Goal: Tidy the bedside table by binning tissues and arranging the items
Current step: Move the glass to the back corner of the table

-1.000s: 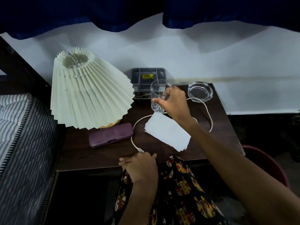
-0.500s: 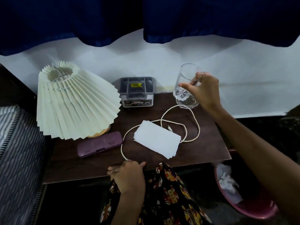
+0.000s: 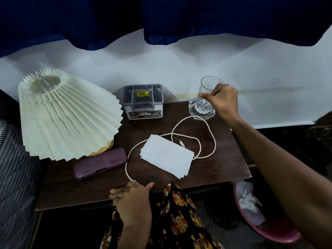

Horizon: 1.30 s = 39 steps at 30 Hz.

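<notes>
Two hands working: right hand (image 3: 222, 99) gripping glass (image 3: 208, 94), now lowering it onto clear ashtray (image 3: 201, 109) at upper right of frame; left hand (image 3: 133, 200) resting loosely curled on table (image 3: 215, 169) edge beside cable (image 3: 212, 133).

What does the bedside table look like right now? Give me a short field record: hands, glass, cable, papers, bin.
right hand: gripping the drinking glass, tilted, base in the clear glass dish at the table's back right
left hand: resting on the table's front edge, by the cable end
white cable: looped loose across the table
paper stack: flat at centre, over part of the cable
purple case: front left, beside the lamp
grey organiser box: back centre
bin: on floor at right, crumpled tissues inside
</notes>
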Each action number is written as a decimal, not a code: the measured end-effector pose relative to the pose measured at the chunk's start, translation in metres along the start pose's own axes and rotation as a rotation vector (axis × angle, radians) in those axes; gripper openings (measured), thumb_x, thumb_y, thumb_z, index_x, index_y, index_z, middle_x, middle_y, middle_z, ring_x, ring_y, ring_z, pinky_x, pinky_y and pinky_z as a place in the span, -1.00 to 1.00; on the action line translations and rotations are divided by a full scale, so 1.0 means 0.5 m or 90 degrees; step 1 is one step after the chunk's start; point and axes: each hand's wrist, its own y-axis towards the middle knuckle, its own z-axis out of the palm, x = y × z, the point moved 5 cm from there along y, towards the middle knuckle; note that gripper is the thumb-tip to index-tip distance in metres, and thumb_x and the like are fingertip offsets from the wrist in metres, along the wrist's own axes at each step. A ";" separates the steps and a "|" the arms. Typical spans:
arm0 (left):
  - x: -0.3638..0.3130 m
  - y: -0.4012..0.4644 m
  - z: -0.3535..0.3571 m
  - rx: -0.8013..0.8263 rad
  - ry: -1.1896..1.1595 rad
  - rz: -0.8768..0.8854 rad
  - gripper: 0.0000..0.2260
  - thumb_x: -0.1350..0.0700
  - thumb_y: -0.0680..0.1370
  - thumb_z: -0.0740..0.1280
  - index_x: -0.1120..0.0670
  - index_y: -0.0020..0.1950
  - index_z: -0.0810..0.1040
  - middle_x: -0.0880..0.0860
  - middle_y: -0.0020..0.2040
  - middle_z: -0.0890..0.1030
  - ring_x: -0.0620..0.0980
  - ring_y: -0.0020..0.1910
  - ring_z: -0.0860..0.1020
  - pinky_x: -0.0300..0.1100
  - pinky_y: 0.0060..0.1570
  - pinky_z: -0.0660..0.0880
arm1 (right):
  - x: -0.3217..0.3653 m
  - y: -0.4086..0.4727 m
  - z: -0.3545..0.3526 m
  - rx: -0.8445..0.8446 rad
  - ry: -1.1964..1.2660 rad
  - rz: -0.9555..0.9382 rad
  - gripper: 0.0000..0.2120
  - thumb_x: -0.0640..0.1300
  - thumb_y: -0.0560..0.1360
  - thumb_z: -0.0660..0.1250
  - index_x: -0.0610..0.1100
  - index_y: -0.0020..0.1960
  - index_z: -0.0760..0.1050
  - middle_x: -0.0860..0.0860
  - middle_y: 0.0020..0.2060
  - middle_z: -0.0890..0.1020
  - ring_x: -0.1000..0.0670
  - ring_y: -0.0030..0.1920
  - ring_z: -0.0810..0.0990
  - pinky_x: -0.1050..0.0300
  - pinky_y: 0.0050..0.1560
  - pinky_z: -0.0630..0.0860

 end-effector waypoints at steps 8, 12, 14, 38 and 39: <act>0.000 0.003 0.002 0.025 0.020 -0.017 -0.30 -0.37 0.53 -0.08 0.16 0.12 0.56 0.35 0.18 0.58 0.20 0.13 0.61 -0.14 0.01 0.55 | -0.011 0.013 0.026 0.025 -0.030 -0.008 -0.63 0.11 0.23 0.55 -0.19 -0.32 0.59 -0.12 -0.33 0.66 -0.04 -0.27 0.57 0.21 -0.18 0.41; 0.000 0.004 0.000 0.023 0.023 -0.020 -0.31 -0.38 0.53 -0.07 0.14 0.11 0.57 0.34 0.17 0.59 0.18 0.12 0.62 -0.16 -0.01 0.55 | -0.007 0.012 0.030 0.034 -0.045 -0.030 -0.63 0.11 0.23 0.55 -0.21 -0.32 0.59 -0.11 -0.35 0.64 -0.04 -0.27 0.57 0.20 -0.19 0.41; -0.001 0.004 0.001 0.019 0.025 -0.018 -0.31 -0.37 0.53 -0.08 0.15 0.12 0.56 0.35 0.17 0.58 0.19 0.13 0.62 -0.16 0.00 0.55 | -0.007 0.011 0.029 0.037 -0.050 -0.029 -0.62 0.10 0.24 0.55 -0.22 -0.31 0.59 -0.11 -0.35 0.63 -0.05 -0.24 0.59 0.23 -0.20 0.37; -0.002 -0.001 -0.013 -0.013 -0.033 0.002 -0.30 -0.34 0.56 -0.10 0.22 0.15 0.50 0.42 0.20 0.53 0.26 0.16 0.58 -0.09 0.06 0.53 | 0.025 -0.257 0.101 0.127 -0.069 -0.182 -0.68 -0.11 0.46 0.39 -0.15 0.17 0.49 -0.13 0.40 0.32 -0.19 0.41 0.22 -0.12 0.38 0.26; -0.002 -0.001 -0.014 -0.014 -0.035 0.004 -0.30 -0.34 0.56 -0.10 0.23 0.16 0.50 0.43 0.20 0.52 0.27 0.16 0.58 -0.08 0.06 0.53 | 0.035 -0.268 0.119 0.164 -0.108 -0.208 -0.71 -0.09 0.45 0.39 -0.16 0.14 0.52 -0.13 0.41 0.32 -0.19 0.43 0.20 -0.16 0.39 0.25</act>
